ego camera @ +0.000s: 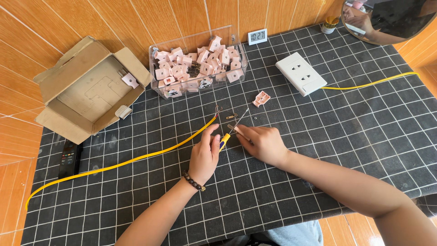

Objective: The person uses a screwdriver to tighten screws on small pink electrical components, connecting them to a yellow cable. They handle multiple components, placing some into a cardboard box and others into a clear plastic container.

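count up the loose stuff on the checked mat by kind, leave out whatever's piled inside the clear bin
yellow cable: 2, the other runs from the socket plate
white socket plate: 1
screwdriver: 1, with both the left hand and right hand on it
pink plastic part: 1
cardboard box: 1
clear bin: 1
black remote: 1
small digital clock: 1
total: 9
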